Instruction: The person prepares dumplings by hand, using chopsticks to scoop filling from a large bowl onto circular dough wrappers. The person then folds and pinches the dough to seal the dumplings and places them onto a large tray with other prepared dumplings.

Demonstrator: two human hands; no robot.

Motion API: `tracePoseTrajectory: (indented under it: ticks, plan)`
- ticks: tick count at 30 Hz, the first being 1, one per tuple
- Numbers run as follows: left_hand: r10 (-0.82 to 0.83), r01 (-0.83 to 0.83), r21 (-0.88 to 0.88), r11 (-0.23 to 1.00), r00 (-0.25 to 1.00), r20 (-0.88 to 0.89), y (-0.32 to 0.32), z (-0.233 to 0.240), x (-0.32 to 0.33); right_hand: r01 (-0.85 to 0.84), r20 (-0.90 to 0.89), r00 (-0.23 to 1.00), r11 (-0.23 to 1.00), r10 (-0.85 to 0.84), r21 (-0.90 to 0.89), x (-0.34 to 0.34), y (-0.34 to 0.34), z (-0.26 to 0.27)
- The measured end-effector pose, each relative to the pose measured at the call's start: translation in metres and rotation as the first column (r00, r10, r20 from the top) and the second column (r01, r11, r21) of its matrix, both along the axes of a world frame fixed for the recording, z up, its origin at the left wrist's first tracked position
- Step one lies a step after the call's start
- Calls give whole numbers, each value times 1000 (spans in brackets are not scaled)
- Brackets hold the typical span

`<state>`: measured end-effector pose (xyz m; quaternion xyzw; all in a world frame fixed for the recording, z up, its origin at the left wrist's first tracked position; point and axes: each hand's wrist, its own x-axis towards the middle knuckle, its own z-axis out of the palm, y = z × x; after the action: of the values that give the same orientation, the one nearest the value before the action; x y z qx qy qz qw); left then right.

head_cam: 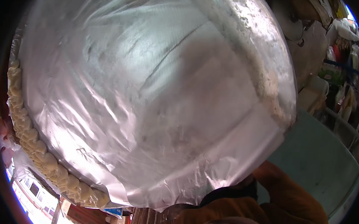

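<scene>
A large silver foil sheet [106, 108] with a fine ribbed texture and many creases fills most of the head view, very close to the camera. Along its lower left edge runs a band of cream-coloured rounded lumps [49, 161]; their material is unclear. A pale, stained rim [264, 64] curves along the upper right of the foil. At the lower right, an orange-brown sleeve [296, 203] bends and reaches up to the foil's edge, where the right hand is hidden. My left hand is out of view.
A pale green flat surface [320, 159] lies to the right. Beyond it stand shelves with bagged goods [347, 99] and a whitish container [314, 91]. Brown boxes [87, 216] show at the lower left, beside a bright outdoor area.
</scene>
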<state>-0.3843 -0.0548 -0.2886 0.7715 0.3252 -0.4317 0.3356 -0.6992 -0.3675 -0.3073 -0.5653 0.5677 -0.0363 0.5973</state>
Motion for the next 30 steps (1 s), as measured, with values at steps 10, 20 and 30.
tracePoseTrajectory:
  ticks: [10, 20, 30]
  plan:
    - [-45, 37, -82, 996, 994, -97, -51, -40, -78, 19, -219, 973, 971, -72, -236, -113, -107, 23]
    - [-120, 94, -270, 958, 990, -81, -95, -51, -52, 126, -311, 936, 982, -165, -142, -141, -144, 65]
    - [-163, 162, -611, 775, 985, 55, 40, 114, 94, -14, -445, 879, 943, 170, 333, -30, -3, 216]
